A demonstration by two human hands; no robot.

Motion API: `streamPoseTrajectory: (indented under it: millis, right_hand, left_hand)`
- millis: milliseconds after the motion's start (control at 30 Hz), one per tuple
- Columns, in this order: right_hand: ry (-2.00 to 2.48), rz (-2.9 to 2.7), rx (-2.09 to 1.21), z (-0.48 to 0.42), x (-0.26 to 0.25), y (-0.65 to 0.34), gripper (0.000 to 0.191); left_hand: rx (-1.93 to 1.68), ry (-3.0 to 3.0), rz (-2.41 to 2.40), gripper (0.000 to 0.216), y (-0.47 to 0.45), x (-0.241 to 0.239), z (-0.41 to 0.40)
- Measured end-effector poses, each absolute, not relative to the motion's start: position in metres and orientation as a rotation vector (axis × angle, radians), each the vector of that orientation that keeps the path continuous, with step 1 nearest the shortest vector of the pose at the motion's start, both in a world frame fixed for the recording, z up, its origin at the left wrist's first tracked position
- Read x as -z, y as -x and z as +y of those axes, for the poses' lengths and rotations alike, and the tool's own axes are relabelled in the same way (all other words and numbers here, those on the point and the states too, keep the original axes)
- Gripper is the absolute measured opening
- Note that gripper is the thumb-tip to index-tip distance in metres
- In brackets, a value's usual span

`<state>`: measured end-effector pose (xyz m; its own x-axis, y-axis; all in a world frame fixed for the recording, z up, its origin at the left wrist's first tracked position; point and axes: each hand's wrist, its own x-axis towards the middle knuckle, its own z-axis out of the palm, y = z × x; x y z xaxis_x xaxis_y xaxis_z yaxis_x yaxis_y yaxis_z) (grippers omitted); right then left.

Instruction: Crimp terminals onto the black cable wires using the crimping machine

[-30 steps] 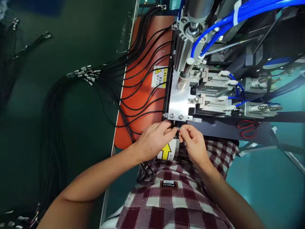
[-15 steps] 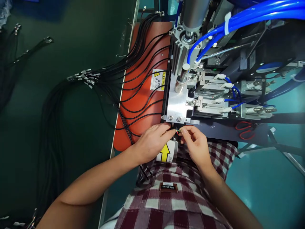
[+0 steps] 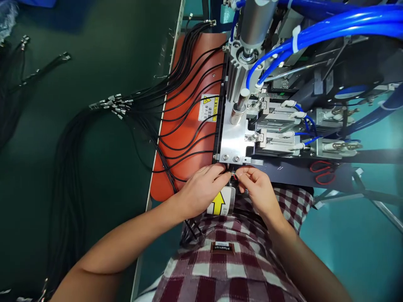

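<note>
Below the machine's metal plate, a small cable end (image 3: 233,173) with a metallic tip and a bit of red wire sits between my fingertips. My left hand (image 3: 201,188) pinches it from the left, thumb and forefinger closed. From the right, the fingers of my right hand (image 3: 256,186) are closed on the same tip. Fingertips hide most of the piece, so its finer parts cannot be made out. Several black cables (image 3: 189,144) run across the orange-red board (image 3: 184,167) into the machine's edge, left of my hands.
The metal plate (image 3: 232,140) and pneumatic machine with blue hoses (image 3: 317,33) stand just beyond my hands. Red-handled scissors (image 3: 323,172) lie on the dark ledge at right. A cable bundle with metal connectors (image 3: 115,102) spreads over the dark green surface at left.
My right fingertips have shifted slightly left, closer to my left ones, and the cable end between them has turned a little. The view has moved slightly.
</note>
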<state>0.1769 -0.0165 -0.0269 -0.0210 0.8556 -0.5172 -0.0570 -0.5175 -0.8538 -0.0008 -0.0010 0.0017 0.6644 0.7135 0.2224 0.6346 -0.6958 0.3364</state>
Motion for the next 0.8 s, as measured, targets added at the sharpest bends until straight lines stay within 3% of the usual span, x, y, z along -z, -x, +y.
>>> streamPoseTrajectory:
  millis: [300,567,800]
  right_hand:
    - [1.618,-1.232,-1.1,-0.025,0.023,-0.164,0.011]
    - [1.604,-1.341,-0.945,-0.022,0.022,-0.164,0.007]
    - [1.545,-0.742,-1.57,-0.019,0.025,-0.167,0.013]
  left_hand:
    - [-0.446,-2.589,1.088,0.031,0.002,0.001,-0.002]
    - [-0.432,-2.605,1.106,0.034,0.0,-0.002,-0.002]
    - [-0.445,-2.642,1.166,0.032,-0.001,-0.001,-0.002]
